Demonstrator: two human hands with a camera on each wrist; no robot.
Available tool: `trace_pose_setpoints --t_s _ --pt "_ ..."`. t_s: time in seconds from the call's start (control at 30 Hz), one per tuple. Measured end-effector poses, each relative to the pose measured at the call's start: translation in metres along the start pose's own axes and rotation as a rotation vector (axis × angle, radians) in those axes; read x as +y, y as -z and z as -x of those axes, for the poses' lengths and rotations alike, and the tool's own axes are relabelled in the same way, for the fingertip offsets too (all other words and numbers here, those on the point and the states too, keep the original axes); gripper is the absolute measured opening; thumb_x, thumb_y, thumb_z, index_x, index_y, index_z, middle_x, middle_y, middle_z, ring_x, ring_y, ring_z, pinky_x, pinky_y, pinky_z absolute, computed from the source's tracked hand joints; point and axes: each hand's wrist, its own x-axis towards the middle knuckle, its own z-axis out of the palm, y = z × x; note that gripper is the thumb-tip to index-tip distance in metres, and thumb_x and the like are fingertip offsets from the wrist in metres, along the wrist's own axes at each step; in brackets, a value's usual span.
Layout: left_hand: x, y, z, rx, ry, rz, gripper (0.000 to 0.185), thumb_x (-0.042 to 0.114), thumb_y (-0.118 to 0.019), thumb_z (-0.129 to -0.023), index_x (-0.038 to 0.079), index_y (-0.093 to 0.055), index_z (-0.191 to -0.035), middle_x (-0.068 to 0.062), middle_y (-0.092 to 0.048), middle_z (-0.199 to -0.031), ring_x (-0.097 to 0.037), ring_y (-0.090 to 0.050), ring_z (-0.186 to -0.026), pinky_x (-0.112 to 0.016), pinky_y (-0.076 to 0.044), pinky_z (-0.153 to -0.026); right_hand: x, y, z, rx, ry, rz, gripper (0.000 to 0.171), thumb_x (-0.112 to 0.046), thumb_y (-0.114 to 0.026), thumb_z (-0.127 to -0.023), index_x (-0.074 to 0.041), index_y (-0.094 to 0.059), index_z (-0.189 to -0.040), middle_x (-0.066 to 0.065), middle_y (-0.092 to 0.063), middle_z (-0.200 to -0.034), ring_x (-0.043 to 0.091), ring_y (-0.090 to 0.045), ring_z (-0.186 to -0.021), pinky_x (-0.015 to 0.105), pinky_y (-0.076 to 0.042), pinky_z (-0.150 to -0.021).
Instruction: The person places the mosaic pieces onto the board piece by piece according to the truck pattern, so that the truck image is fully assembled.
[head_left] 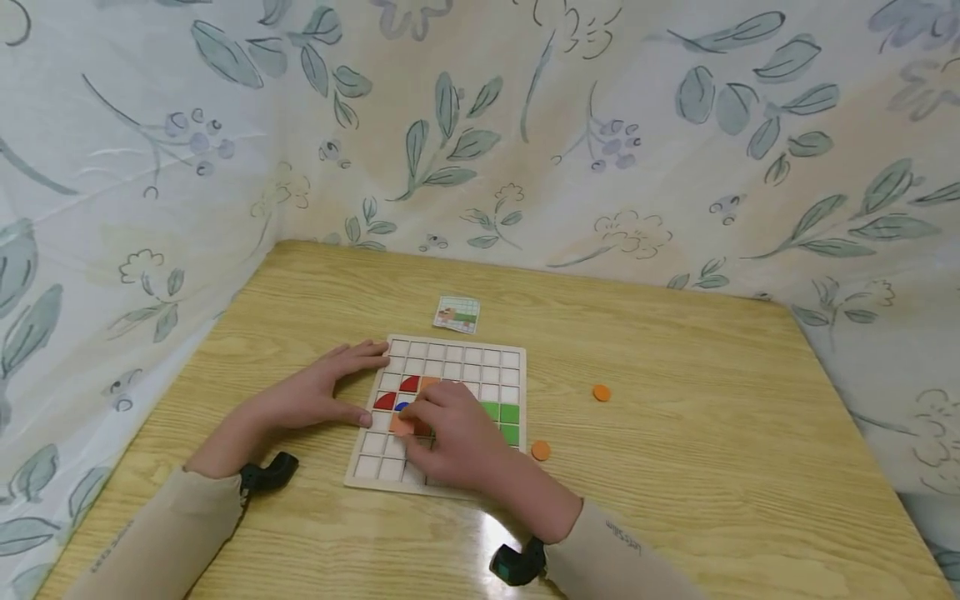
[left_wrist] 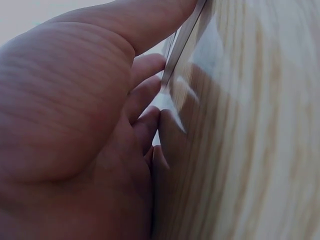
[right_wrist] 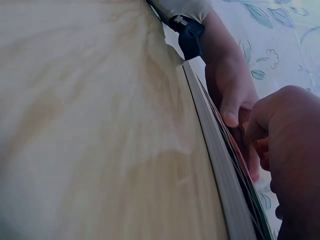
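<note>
— So where is the right hand (head_left: 450,433)?
— Over the board (head_left: 457,354), fingers curled, pinching an orange tile (head_left: 402,426) low on the left part of the grid. Red tiles (head_left: 397,393) and a blue one sit just above it; green tiles (head_left: 501,414) lie to the right.
— And the left hand (head_left: 318,392)?
— Flat on the desk (head_left: 675,500), fingers straight and relaxed, fingertips and thumb touching the board's left edge.
— Anything else?
— Two orange discs (head_left: 602,392) lie on the desk right of the board, one near its corner. A small card (head_left: 456,314) lies just behind the board.
</note>
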Motion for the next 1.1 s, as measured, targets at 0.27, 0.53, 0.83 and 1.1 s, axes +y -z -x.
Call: trace_pose_setpoints --t_s 0.27,0.53,0.83,1.1 --pt "-0.001 0.001 0.004 -0.009 0.009 0.072 0.072 0.04 -0.074 -0.089 0.03 -0.041 -0.152 0.012 -0.021 -0.163 -0.027 0.0 -0.152 -0.062 -0.006 -0.115 -0.01 -0.014 -0.015 -0.039 -0.029 -0.001 0.006 -0.018 -0.063 -0.084 -0.018 -0.069 -0.087 -0.01 -0.056 -0.084 0.011 -0.046 -0.082 0.027 -0.039 -0.082" --pt "-0.001 0.0 0.004 -0.01 0.022 0.099 0.069 0.038 -0.072 -0.091 0.03 -0.042 -0.152 0.015 -0.021 -0.163 -0.024 0.002 -0.152 -0.06 -0.005 -0.116 -0.012 -0.024 -0.022 -0.092 -0.059 0.052 0.007 -0.018 -0.065 -0.086 -0.021 -0.07 -0.089 -0.01 -0.061 -0.093 0.01 -0.051 -0.084 0.028 -0.038 -0.08" --pt "-0.001 -0.001 0.004 0.004 0.001 0.057 0.069 0.037 -0.072 -0.091 0.028 -0.042 -0.152 0.013 -0.022 -0.162 -0.027 -0.002 -0.152 -0.061 -0.006 -0.116 -0.012 -0.028 -0.025 -0.08 -0.05 0.086 0.007 -0.02 -0.064 -0.089 -0.02 -0.071 -0.088 -0.011 -0.059 -0.086 0.008 -0.051 -0.078 0.028 -0.039 -0.076" --pt "-0.002 -0.002 0.002 0.004 -0.001 0.053 0.069 0.038 -0.072 -0.09 0.028 -0.043 -0.152 0.012 -0.023 -0.162 -0.028 -0.002 -0.151 -0.062 -0.006 -0.116 -0.012 -0.029 -0.024 -0.081 -0.039 0.127 0.008 -0.023 -0.064 -0.092 -0.02 -0.071 -0.089 -0.011 -0.057 -0.084 0.008 -0.048 -0.078 0.028 -0.038 -0.075"
